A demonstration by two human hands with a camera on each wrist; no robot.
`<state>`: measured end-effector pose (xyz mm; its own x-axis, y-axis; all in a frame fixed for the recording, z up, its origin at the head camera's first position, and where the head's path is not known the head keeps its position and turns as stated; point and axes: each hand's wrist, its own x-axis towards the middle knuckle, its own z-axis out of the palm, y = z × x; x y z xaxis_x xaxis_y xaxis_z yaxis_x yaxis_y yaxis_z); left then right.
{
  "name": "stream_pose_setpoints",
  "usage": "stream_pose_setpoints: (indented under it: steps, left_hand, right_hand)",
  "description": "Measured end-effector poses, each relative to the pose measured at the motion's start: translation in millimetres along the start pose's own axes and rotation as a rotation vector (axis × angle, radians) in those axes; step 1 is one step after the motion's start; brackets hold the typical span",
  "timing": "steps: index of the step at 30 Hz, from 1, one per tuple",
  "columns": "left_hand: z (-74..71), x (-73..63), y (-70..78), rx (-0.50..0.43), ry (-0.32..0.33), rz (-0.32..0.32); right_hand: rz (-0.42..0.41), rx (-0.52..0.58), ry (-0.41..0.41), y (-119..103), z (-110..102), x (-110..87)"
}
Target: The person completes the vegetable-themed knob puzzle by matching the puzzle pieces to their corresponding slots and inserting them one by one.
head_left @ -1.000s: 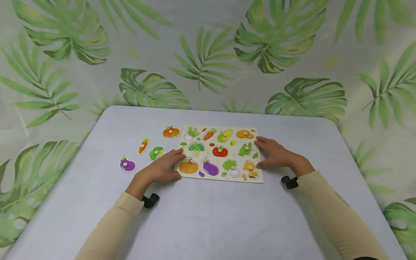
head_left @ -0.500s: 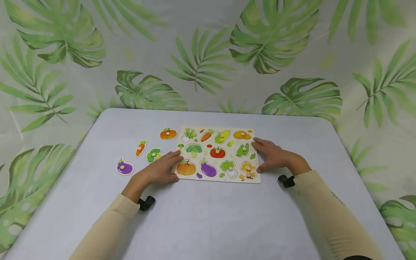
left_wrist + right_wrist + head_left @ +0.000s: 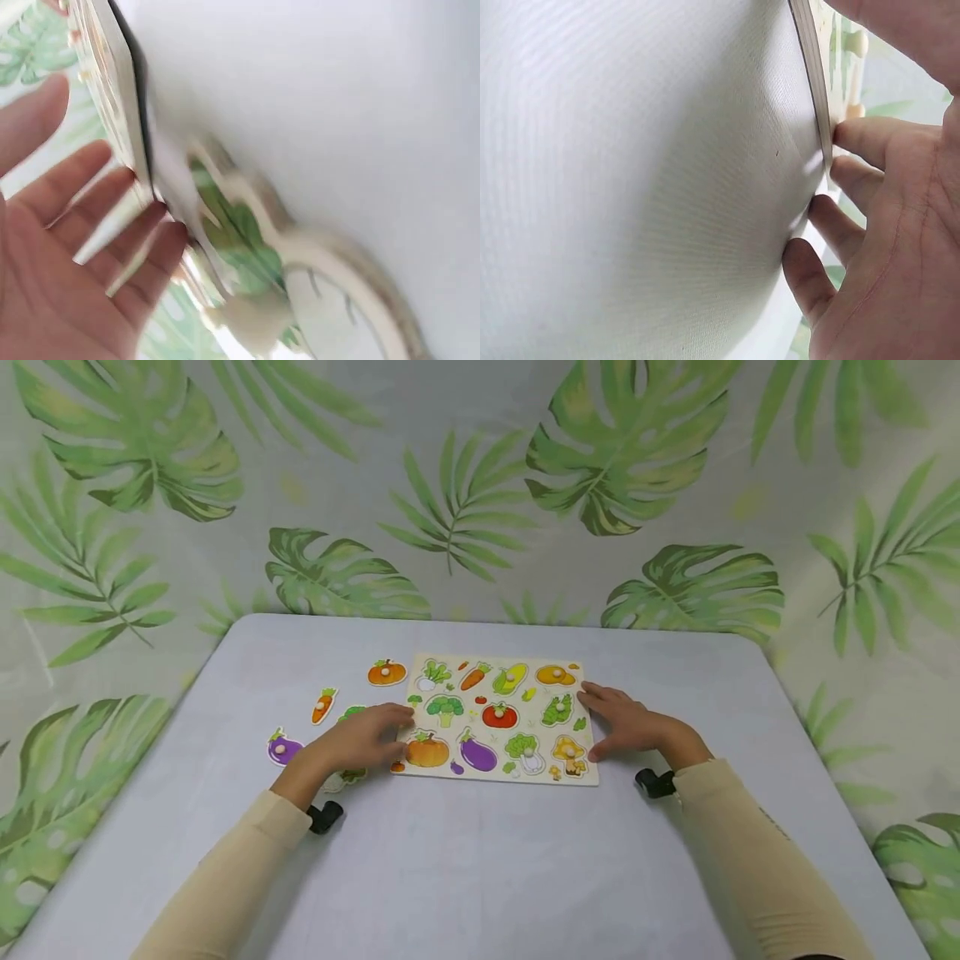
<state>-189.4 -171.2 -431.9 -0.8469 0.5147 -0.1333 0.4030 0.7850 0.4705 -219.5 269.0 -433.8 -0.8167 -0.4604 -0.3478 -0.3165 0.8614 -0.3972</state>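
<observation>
A wooden vegetable knob puzzle board (image 3: 536,777) lies flat on the table. My left hand (image 3: 358,745) is at its left edge, thumb and fingers spread apart. In the left wrist view the fingertips (image 3: 174,238) are by the board's side, and the thumb stands off it. Below that hand lies a loose turnip piece (image 3: 330,307); a broccoli piece (image 3: 351,712) is mostly hidden by the hand. My right hand (image 3: 624,722) rests at the board's right edge, its fingertips (image 3: 847,135) against the side. Neither hand holds a piece.
Loose pumpkin (image 3: 387,673), carrot (image 3: 324,707) and eggplant (image 3: 283,749) pieces lie left of the board. Knobbed pieces such as the tomato (image 3: 500,717) and corn (image 3: 511,678) sit in the board. Leaf-patterned cloth (image 3: 465,518) hangs behind the white table (image 3: 487,868).
My left hand has shifted slightly left from the board, covering more of the broccoli piece; part of the turnip piece now shows beneath it. The right hand stays at the board's edge. The head view shifts slightly.
</observation>
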Motion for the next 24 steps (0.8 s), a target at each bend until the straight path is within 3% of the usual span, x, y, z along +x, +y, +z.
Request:
stream_pose_setpoints:
  steps: [3,7,10,18,24]
  left_hand:
    - [-5.4,5.4,-10.1,-0.068,0.074,-0.025]
    - [-14.4,17.0,-22.2,-0.059,0.165,-0.068]
    - [-19.9,27.4,-29.7,-0.037,0.190,-0.107]
    - [-32.1,50.2,-40.6,0.016,0.161,-0.161]
    - [-47.1,56.0,-41.3,-0.034,0.065,-0.240]
  right_hand:
    - [-0.003,-0.004,-0.009,-1,1,1.6]
    - [0.009,-0.010,-0.016,-3,1,1.9]
    - [0.024,-0.004,-0.017,-5,0,0.9]
    - [0.011,0.003,0.002,-7,-2,-0.9]
    - [0.005,-0.005,0.004,-4,-2,-1.3]
